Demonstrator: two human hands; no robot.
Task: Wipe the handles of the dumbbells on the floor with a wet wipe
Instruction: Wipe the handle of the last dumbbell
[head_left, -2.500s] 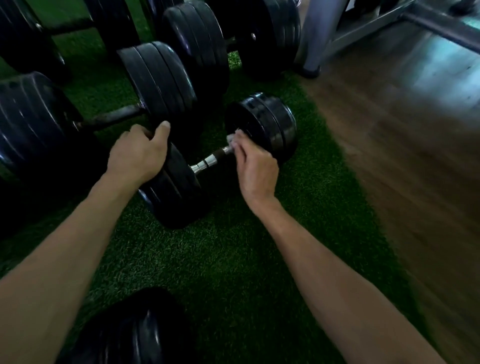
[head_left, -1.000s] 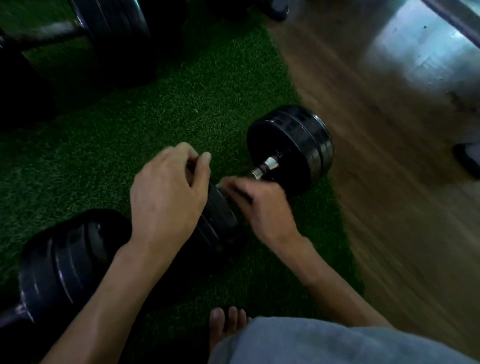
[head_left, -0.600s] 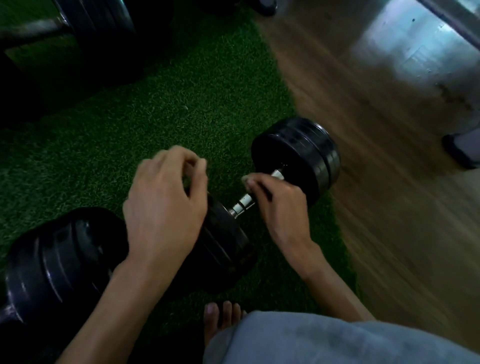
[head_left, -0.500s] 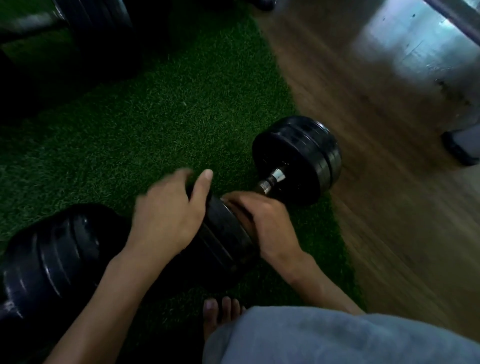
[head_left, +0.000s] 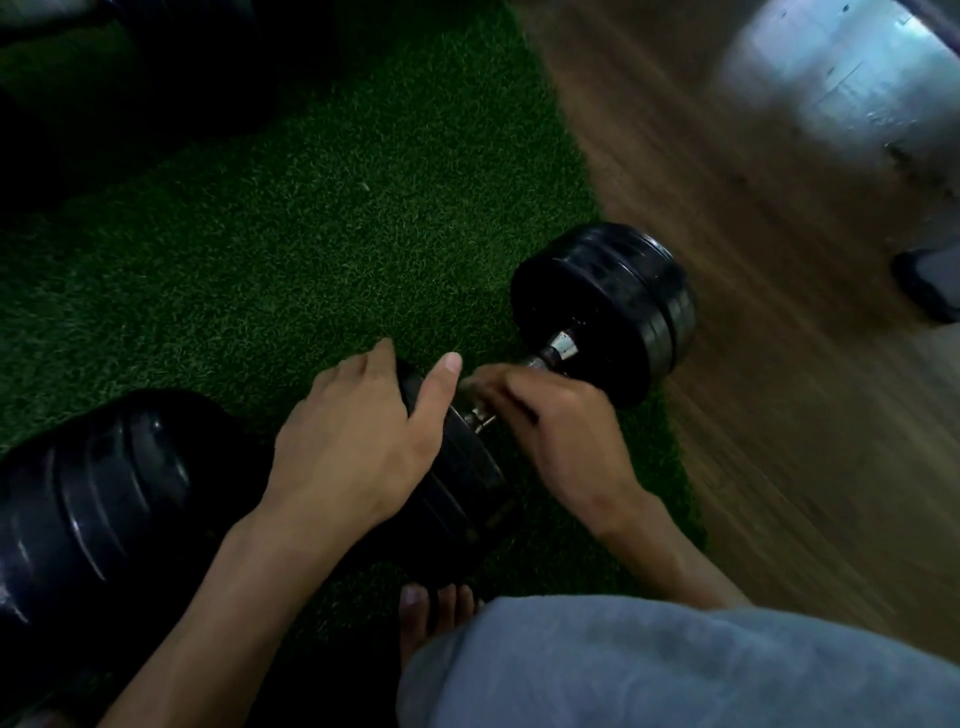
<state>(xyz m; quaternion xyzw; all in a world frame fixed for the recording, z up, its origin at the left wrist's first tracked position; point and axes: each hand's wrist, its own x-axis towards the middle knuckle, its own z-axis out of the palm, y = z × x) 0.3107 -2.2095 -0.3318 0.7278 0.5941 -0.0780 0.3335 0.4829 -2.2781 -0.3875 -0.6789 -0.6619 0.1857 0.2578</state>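
Observation:
A black dumbbell lies on green turf, its chrome handle running down-left to a near weight head. My left hand rests on top of the near head, thumb over its edge. My right hand is curled round the middle of the handle and hides it. The wet wipe is not visible; it may be under the right fingers.
A second black dumbbell head lies at the left. More dark weights sit at the top left. The turf ends at a wooden floor on the right. My bare toes and grey-clad knee are below.
The view swung from the weight row to this dumbbell. My right hand has slid back and forth along the handle and now sits near its middle. The left hand stays on the near head.

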